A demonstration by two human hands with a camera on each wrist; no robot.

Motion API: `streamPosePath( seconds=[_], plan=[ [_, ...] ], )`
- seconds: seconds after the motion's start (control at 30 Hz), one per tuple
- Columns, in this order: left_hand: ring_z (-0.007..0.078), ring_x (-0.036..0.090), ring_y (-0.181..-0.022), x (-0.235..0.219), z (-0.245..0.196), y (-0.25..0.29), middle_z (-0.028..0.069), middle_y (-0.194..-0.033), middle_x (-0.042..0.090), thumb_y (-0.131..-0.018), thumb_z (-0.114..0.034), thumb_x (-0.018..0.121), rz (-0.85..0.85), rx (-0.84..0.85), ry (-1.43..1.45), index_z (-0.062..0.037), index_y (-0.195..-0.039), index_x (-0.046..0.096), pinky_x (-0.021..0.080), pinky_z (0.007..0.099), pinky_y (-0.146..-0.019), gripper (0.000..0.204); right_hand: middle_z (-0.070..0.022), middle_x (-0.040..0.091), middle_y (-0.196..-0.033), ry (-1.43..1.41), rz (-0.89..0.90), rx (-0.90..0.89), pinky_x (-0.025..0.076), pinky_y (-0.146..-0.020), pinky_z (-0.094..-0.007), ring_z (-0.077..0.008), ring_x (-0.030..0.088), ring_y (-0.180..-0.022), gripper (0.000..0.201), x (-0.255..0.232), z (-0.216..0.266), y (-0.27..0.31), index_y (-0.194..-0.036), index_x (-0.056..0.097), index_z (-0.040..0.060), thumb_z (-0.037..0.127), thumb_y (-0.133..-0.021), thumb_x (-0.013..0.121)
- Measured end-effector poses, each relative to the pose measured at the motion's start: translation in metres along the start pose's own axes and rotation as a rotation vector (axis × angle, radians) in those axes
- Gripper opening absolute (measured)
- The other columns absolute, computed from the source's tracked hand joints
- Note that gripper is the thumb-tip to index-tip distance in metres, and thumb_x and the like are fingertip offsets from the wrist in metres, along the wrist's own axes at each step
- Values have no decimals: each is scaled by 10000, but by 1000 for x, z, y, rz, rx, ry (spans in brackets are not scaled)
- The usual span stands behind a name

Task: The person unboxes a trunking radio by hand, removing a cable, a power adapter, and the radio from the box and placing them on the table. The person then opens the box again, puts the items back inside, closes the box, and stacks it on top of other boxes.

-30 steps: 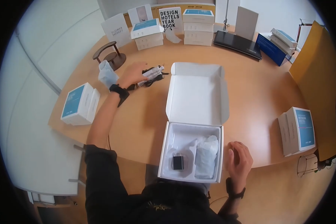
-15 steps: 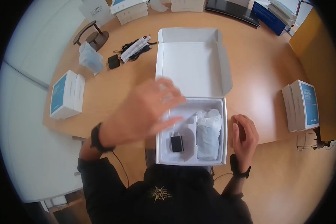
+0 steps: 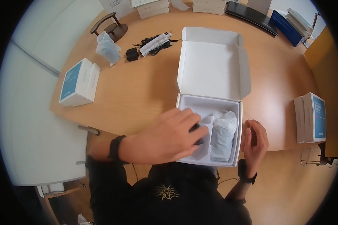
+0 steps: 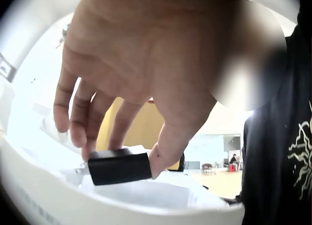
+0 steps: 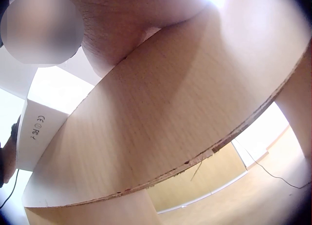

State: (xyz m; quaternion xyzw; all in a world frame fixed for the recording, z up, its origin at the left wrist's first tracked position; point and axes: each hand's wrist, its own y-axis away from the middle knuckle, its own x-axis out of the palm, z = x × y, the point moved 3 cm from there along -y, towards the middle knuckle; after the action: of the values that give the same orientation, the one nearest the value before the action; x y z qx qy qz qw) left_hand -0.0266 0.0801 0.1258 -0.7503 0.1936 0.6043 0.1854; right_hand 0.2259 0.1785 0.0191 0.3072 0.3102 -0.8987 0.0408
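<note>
An open white box [image 3: 210, 98] lies at the table's front edge, its lid folded back. My left hand [image 3: 165, 137] reaches into its left compartment and pinches a small black adapter [image 3: 197, 135], largely covered by the fingers. In the left wrist view, thumb and fingertips of the left hand [image 4: 136, 64] hold the black adapter [image 4: 120, 167] by its ends, above a white rim. A wrapped white item [image 3: 223, 137] fills the right compartment. My right hand [image 3: 256, 144] rests on the table just right of the box, fingers loosely curled, holding nothing.
Behind to the left are a black plug adapter [image 3: 132, 54], a bundled cable [image 3: 155, 44], a wrapped item [image 3: 108, 48] and a brown stand [image 3: 116, 30]. Small boxes stand at left [image 3: 80, 82] and right [image 3: 311, 118]; a black laptop [image 3: 251, 17] lies at the back.
My left hand has come from the cable bundle at the back left into the box and taken hold of the black adapter there. My right hand has stayed beside the box.
</note>
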Motion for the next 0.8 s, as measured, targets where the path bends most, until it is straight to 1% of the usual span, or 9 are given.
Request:
streamPosePath(
  seconds=[0.07, 0.2, 0.27, 0.3, 0.37, 0.47, 0.6, 0.67, 0.8],
  plan=[
    [226, 631, -903, -20, 11, 8, 105, -1032, 621, -821, -238, 817, -302, -131, 185, -79, -1157, 686, 496, 333, -744, 394, -182, 720, -1076, -8, -5, 2, 546, -917, -396, -358, 695, -1050, 206, 0, 0, 0, -1087, 700, -12, -19, -884, 665],
    [202, 641, -831, -37, 56, 28, 96, -1000, 641, -778, -263, 859, -535, -356, 143, -93, -1105, 721, 497, 305, -657, 393, -182, 720, -1075, 15, -3, -17, 545, -917, -400, -360, 695, -1051, 207, 0, -1, 0, -1086, 698, -14, -18, -881, 668],
    [195, 622, -770, -35, 92, 43, 91, -918, 650, -766, -301, 870, -636, -630, 73, -46, -1043, 734, 482, 307, -649, 399, -182, 720, -1072, 10, -7, -20, 545, -915, -402, -361, 695, -1050, 206, 0, -1, 0, -1083, 698, -15, -18, -879, 670],
    [195, 622, -770, -35, 108, 48, 91, -918, 650, -766, -301, 870, -640, -628, 65, -46, -1043, 734, 482, 307, -649, 399, -182, 720, -1070, 8, -7, -17, 545, -914, -404, -361, 695, -1049, 204, 0, -1, 0, -1081, 698, -16, -18, -878, 672],
    [202, 596, -701, -29, 143, 61, 95, -875, 654, -766, -321, 870, -558, -922, -21, -7, -958, 740, 470, 320, -638, 390, -183, 720, -1067, 2, -11, -20, 546, -911, -405, -362, 695, -1047, 200, 0, -1, 0, -1075, 698, -17, -18, -877, 674],
    [218, 568, -644, -15, 180, 72, 99, -866, 649, -795, -304, 847, -454, -1052, -72, 11, -911, 740, 459, 339, -627, 352, -184, 720, -1062, 3, -16, -21, 547, -906, -406, -363, 696, -1044, 192, 0, -1, 0, -1066, 700, -18, -20, -875, 676],
    [253, 624, -763, 3, 205, 84, 114, -949, 669, -796, -224, 825, -470, -966, -4, -3, -968, 736, 489, 344, -684, 294, -183, 721, -1060, 1, -15, -15, 548, -903, -405, -363, 696, -1042, 192, 0, -2, 0, -1062, 701, -17, -23, -872, 677],
    [287, 651, -945, 7, 208, 86, 126, -1082, 680, -775, -157, 809, -503, -619, -73, -26, -1073, 723, 518, 354, -772, 337, -182, 721, -1061, 0, -15, -9, 548, -904, -404, -362, 697, -1043, 194, 0, 0, 0, -1065, 702, -16, -23, -872, 677],
    [306, 631, -1088, 9, 209, 88, 130, -1207, 667, -751, -127, 811, -382, -672, 121, -39, -1158, 688, 526, 373, -853, 434, -180, 723, -1066, 9, -9, -11, 548, -908, -402, -357, 698, -1048, 199, 0, -2, 0, -1069, 704, -13, -22, -872, 678]
  ],
)
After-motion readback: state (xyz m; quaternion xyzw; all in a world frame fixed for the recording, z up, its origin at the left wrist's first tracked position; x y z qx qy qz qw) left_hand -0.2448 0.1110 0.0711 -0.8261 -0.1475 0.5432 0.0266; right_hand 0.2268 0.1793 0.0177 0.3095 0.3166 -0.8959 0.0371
